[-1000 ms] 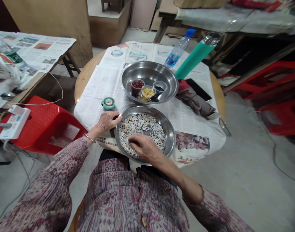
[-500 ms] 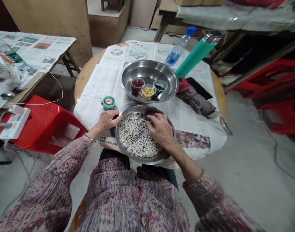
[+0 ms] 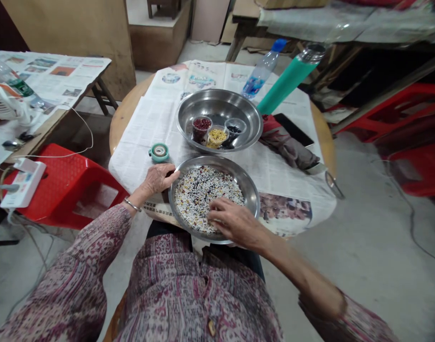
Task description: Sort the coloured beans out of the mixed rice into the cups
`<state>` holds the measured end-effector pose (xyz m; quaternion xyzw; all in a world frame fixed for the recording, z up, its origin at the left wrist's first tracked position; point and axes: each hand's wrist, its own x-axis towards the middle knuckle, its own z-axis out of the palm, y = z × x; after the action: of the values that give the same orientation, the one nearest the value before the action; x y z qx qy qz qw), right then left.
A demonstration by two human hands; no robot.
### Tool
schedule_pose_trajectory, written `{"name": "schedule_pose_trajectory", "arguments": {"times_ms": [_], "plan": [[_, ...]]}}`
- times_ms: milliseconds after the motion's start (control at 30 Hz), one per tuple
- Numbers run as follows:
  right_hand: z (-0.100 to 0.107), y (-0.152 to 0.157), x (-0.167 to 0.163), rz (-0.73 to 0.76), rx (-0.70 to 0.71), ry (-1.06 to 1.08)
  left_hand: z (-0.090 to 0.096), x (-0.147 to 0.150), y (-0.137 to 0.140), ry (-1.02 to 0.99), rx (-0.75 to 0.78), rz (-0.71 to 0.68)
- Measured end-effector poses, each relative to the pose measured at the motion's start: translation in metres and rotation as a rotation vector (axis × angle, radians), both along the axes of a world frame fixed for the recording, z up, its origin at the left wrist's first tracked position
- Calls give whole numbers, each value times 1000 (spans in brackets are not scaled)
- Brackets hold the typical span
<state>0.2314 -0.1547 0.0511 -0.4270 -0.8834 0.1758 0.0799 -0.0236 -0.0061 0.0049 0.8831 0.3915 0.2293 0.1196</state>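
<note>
A shallow steel basin (image 3: pixel 251 202) at the table's near edge holds a spread of white grains mixed with yellow, dark red and black ones (image 3: pixel 198 187). My left hand (image 3: pixel 158 179) grips this basin at its left rim, thumb over the edge. Inside it, my right hand (image 3: pixel 230 219) is low over the near right part of the grains, fingers bent and slightly apart, with the tips at the grains. Behind stands a larger steel basin (image 3: pixel 255 116) with three clear cups: dark red beans (image 3: pixel 202 124), yellow grains (image 3: pixel 216 136) and black beans (image 3: pixel 233 129).
Newspaper (image 3: pixel 139 133) covers the round table. A green tape roll (image 3: pixel 159 152) lies left of the basins. A water bottle (image 3: pixel 262 71), a green flask (image 3: pixel 288 80), a dark phone (image 3: pixel 294 129) and a folded umbrella (image 3: pixel 292 149) are at the right. A red stool (image 3: pixel 68 183) bears a power strip (image 3: pixel 23 183).
My right hand has moved toward me and slightly left through the grains, uncovering the far right part of the basin. My left hand stays at the rim.
</note>
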Motion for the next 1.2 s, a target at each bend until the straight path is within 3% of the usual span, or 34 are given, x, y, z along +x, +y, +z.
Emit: {"name": "schedule_pose_trajectory", "arguments": {"times_ms": [100,233,433,567,700,800,933,1133,1200], "plan": [[3,-9,15,-67,-55,-56,-1,0,1,-8,-4,3],[1,-11,5,-32,-186,-49,-1,-2,2,-10,-23,20],[-4,11,0,-249,120,37,2,-4,3,-15,-54,34],[11,22,5,-269,251,172,5,-5,3,-18,-63,40],[26,19,-8,-402,402,260,7,-6,3,-20,-81,44],[19,15,-22,-413,391,267,6,-7,3,-23,-84,57],[-2,15,-27,-294,333,130,4,-8,4,-27,-78,61],[8,17,-14,-323,475,461,6,-7,2,-14,-91,62],[7,18,-11,-358,461,490,6,-6,2,-7,-94,63]]}}
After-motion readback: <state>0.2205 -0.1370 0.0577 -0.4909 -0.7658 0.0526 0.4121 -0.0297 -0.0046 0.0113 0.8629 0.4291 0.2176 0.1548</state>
